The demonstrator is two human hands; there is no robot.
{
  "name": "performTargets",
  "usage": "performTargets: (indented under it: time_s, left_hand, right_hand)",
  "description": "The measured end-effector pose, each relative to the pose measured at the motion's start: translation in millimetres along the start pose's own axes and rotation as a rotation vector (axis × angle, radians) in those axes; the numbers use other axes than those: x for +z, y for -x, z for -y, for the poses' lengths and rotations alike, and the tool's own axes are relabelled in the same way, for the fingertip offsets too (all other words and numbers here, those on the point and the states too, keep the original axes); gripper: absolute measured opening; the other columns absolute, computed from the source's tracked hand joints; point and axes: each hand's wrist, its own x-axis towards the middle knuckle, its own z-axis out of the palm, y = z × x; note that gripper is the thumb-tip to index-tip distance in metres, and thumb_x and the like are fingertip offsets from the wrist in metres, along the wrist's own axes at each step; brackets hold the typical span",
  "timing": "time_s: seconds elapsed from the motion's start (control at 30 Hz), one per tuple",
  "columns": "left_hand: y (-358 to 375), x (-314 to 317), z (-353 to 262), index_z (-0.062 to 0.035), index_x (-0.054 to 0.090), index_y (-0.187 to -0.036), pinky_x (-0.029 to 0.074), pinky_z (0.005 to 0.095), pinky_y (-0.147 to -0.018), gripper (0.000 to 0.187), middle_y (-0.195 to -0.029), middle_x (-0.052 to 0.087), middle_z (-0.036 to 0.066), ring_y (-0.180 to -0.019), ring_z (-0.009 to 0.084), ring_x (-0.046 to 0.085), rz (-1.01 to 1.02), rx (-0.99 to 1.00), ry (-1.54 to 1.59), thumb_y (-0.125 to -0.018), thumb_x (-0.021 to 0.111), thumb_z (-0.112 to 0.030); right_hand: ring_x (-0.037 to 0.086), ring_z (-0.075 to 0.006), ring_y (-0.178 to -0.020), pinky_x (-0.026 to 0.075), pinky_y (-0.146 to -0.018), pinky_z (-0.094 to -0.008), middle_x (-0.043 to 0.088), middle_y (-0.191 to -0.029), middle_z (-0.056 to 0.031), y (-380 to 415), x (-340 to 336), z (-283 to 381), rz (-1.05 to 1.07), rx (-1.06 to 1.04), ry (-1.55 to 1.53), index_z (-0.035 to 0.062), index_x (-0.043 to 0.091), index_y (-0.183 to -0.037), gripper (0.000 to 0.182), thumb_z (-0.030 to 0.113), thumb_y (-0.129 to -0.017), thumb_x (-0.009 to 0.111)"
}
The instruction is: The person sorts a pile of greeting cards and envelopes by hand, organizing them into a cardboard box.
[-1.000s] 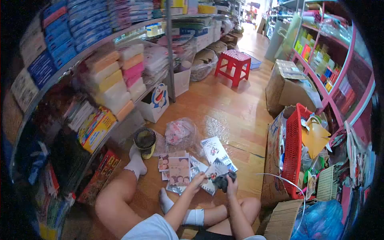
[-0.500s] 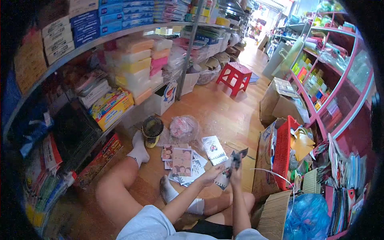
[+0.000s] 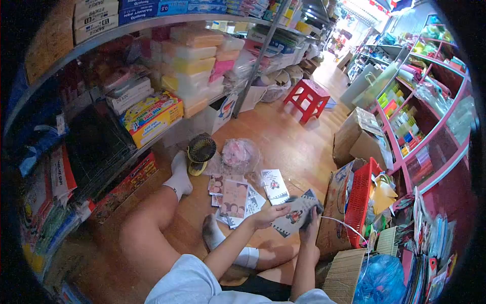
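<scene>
My left hand [image 3: 264, 218] is closed on the left edge of a printed card [image 3: 293, 217], white with a dark patterned border and a small coloured picture. At the card's right side, my right hand [image 3: 309, 229] is closed round a dark, crumpled cloth-like thing [image 3: 315, 209] that touches the card. Just beyond my left hand lies a neat stack of similar cards [image 3: 274, 185] on the floor. Left of it is a loose pile of cards [image 3: 254, 201] with a pink-brown card printed with faces [image 3: 234, 198] on top.
A small black and yellow fan [image 3: 202, 150] stands near my left foot, beside a clear plastic bag [image 3: 238, 153] with pink contents. Right are a red basket [image 3: 360, 197], cardboard boxes [image 3: 354, 133] and a blue bag [image 3: 380, 281]. A red stool [image 3: 307, 99] stands ahead; loaded shelves line both sides.
The card has turned its printed face up more fully, and my right hand with the dark cloth-like thing has shifted to the card's right edge. The camera view has also shifted.
</scene>
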Motion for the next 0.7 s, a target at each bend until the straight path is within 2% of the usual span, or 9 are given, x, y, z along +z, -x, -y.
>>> performTargets:
  time_s: [0.17, 0.23, 0.27, 0.37, 0.43, 0.47, 0.5, 0.57, 0.7]
  left_hand:
    - [-21.5, -34.0, 20.9, -0.004, 0.029, -0.122, 0.042, 0.0294, -0.072, 0.058, -0.105, 0.051, 0.012, -0.085, 0.0189, 0.054, -0.121, 0.231, -0.734, -0.078, 0.051, -0.034]
    - [-15.8, -14.8, 13.0, -0.0069, 0.024, -0.124, 0.042, 0.0319, -0.071, 0.071, -0.104, 0.05, 0.017, -0.085, 0.0272, 0.055, -0.627, 0.17, -1.247, -0.071, 0.055, -0.042]
    - [-25.0, -17.5, 25.7, -0.0079, 0.018, -0.127, 0.038, 0.0372, -0.079, 0.08, -0.112, 0.042, 0.023, -0.096, 0.0369, 0.046, -0.628, 0.456, -1.124, -0.068, 0.055, -0.047]
    - [-33.2, 3.1, 40.0, -0.0064, 0.015, -0.127, 0.03, 0.0403, -0.088, 0.079, -0.122, 0.03, 0.023, -0.107, 0.042, 0.033, -0.838, 0.391, -1.368, -0.071, 0.051, -0.048]
    - [-35.6, -0.2, 49.2, -0.006, 0.014, -0.128, 0.018, 0.039, -0.096, 0.072, -0.128, 0.018, 0.023, -0.116, 0.0432, 0.017, -0.816, 0.36, -1.22, -0.076, 0.044, -0.047]
    - [-44.4, -16.1, 68.4, -0.0066, 0.013, -0.128, 0.015, 0.0372, -0.097, 0.068, -0.129, 0.017, 0.021, -0.118, 0.0387, 0.014, -0.696, 0.472, -1.075, -0.079, 0.04, -0.045]
    - [-40.7, -17.8, 65.6, -0.0071, 0.013, -0.128, 0.012, 0.0355, -0.098, 0.065, -0.13, 0.016, 0.019, -0.121, 0.0342, 0.012, -0.58, 0.578, -0.93, -0.081, 0.037, -0.044]
    - [-22.8, -3.4, 43.8, -0.0063, 0.009, -0.129, 0.008, 0.0286, -0.098, 0.064, -0.134, 0.011, 0.01, -0.123, 0.0202, 0.008, -0.339, 0.508, -0.197, -0.083, 0.034, -0.043]
    - [-32.4, -21.3, 58.6, -0.006, 0.021, -0.127, 0.02, 0.0266, -0.094, 0.066, -0.127, 0.027, 0.009, -0.115, 0.0206, 0.026, -0.29, 0.685, -0.131, -0.08, 0.035, -0.05]
  right_hand:
    - [0.052, -0.0182, -0.086, 0.044, -0.073, -0.0283, 0.049, -0.1, -0.0101, 11.2, 1.5, -0.7, -0.025, -0.125, 0.279, 0.0021, 0.039, -0.109, 0.042, 0.005, -0.071, 0.057]
    - [0.051, -0.0176, -0.088, 0.042, -0.076, -0.0276, 0.051, -0.098, -0.0064, 6.8, -10.4, -4.3, -0.059, -0.184, 0.424, 0.0036, 0.044, -0.104, 0.033, 0.001, -0.073, 0.054]
    - [0.051, -0.0176, -0.088, 0.042, -0.076, -0.0276, 0.051, -0.098, -0.0064, 9.8, -5.6, -6.6, -0.064, -0.178, 0.42, 0.0036, 0.044, -0.104, 0.033, 0.001, -0.073, 0.054]
    - [0.051, -0.0177, -0.088, 0.043, -0.076, -0.0283, 0.049, -0.104, -0.0096, 28.2, 15.9, -16.0, -0.068, -0.157, 0.359, 0.0034, 0.039, -0.11, 0.041, 0.013, -0.074, 0.057]
    - [0.048, -0.017, -0.094, 0.039, -0.081, -0.0293, 0.049, -0.104, -0.0074, 40.5, 22.4, -24.8, 0.104, 0.179, -0.113, 0.0044, 0.038, -0.113, 0.045, 0.033, -0.08, 0.047]
    - [0.045, -0.0163, -0.096, 0.036, -0.082, -0.0306, 0.049, -0.102, -0.005, 55.2, 41.7, -33.8, 0.072, 0.127, -0.044, 0.0036, 0.035, -0.117, 0.06, 0.051, -0.08, 0.034]
    - [0.045, -0.0163, -0.096, 0.036, -0.082, -0.0306, 0.049, -0.102, -0.005, 55.7, 38.9, -38.9, 0.084, 0.153, -0.042, 0.0036, 0.035, -0.117, 0.06, 0.051, -0.08, 0.034]
    - [0.035, -0.018, -0.109, 0.029, -0.089, -0.029, 0.034, -0.121, -0.0051, 63.1, 29.3, -49.6, 0.123, 0.264, 0.598, 0.0056, 0.022, -0.125, 0.061, 0.047, -0.082, 0.034]
    - [0.043, -0.0177, -0.093, 0.035, -0.079, -0.0284, 0.044, -0.107, -0.0065, 43.8, 10.8, -54.3, 0.093, 0.202, 0.942, 0.0015, 0.031, -0.119, 0.057, 0.045, -0.083, 0.034]
